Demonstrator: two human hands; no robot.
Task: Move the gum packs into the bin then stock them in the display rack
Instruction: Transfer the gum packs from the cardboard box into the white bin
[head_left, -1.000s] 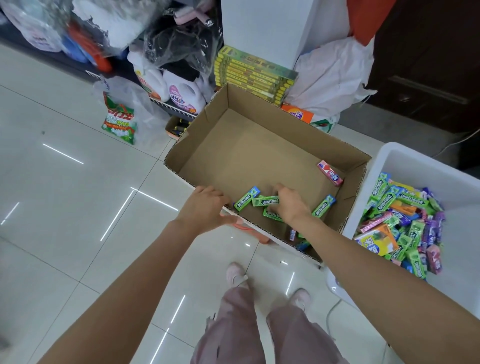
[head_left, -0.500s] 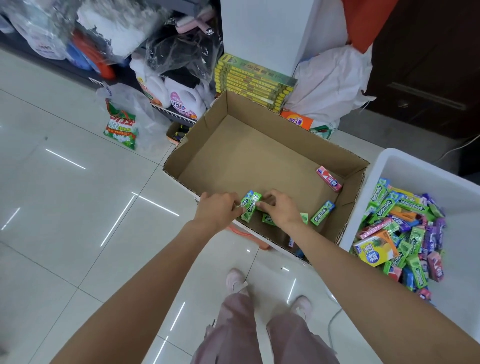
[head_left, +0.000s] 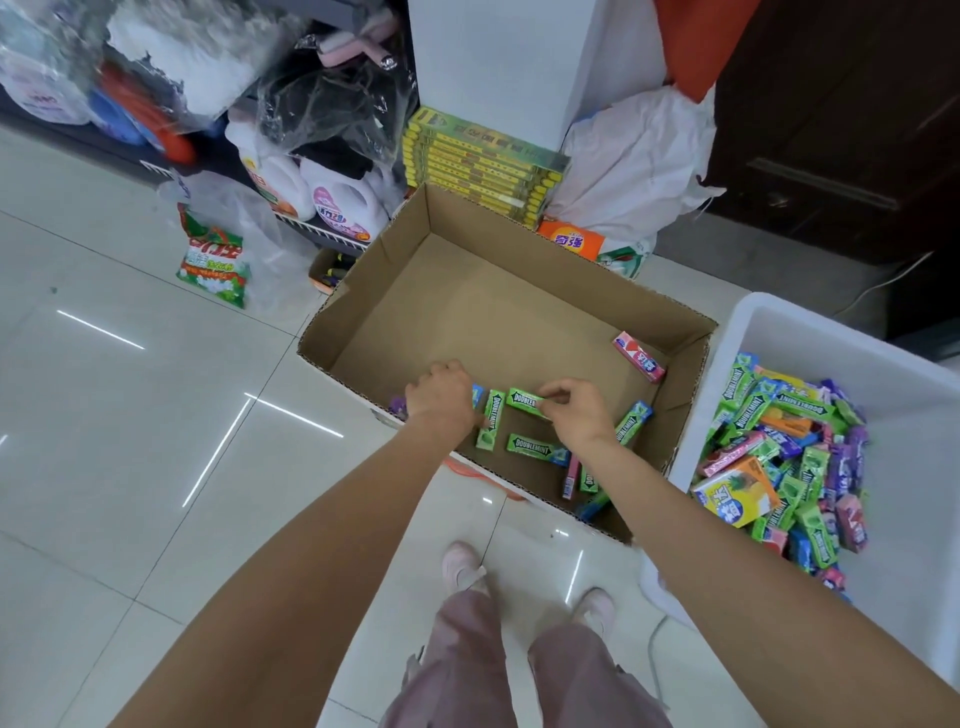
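Note:
An open cardboard box (head_left: 524, 244) stands on the floor with several gum packs left near its front wall. My right hand (head_left: 574, 413) pinches one end of a green Doublemint pack (head_left: 524, 400). My left hand (head_left: 441, 397) is curled over a small bundle of packs, a blue end (head_left: 477, 395) and a purple end (head_left: 398, 406) sticking out either side. Beside it lies an upright green pack (head_left: 491, 423). Another green pack (head_left: 537, 448) lies just in front, and a pink pack (head_left: 639, 356) rests by the right wall. The white bin (head_left: 727, 358) on the right holds a heap of gum packs (head_left: 779, 447).
Behind the box are stacked yellow-green cartons (head_left: 483, 156), detergent bottles (head_left: 337, 200), a white sack (head_left: 634, 161) and bagged goods. A detergent bag (head_left: 213, 260) lies on the tiled floor at left. My feet (head_left: 462, 566) stand just in front of the box.
Both hands have moved deeper into the box. The right hand has taken hold of a green pack; the left hand has shifted left and closed over other packs.

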